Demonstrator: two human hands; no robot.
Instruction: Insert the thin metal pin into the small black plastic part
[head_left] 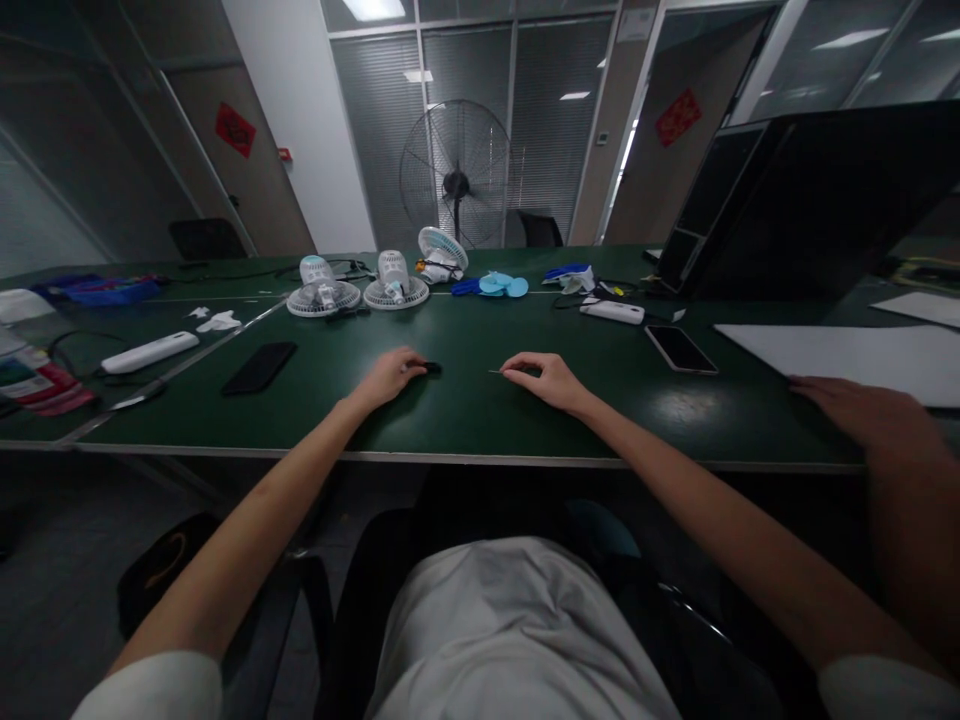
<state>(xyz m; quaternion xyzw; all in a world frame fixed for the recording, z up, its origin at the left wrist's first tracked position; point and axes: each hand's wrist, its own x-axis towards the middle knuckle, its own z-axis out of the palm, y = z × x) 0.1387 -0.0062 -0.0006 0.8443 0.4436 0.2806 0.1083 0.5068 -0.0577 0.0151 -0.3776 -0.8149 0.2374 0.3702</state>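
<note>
Over the green table [450, 420], my left hand [388, 376] is closed on a small black object [433, 368] whose dark end sticks out past the fingertips. Its exact kind is too small to tell. To the right, my right hand [547, 380] pinches a thin, straight, pin-like piece [494, 372] that points left toward the black object. A gap of bare tabletop lies between the two hands, and the held things do not touch.
Small white fans [322, 297] and light-blue fan blades [504, 284] stand toward the back. A black phone [259, 368] lies left, another phone [681, 349] right. Another person's hand [855, 405] rests by a white board [847, 355]; a large black monitor [817, 200] stands behind.
</note>
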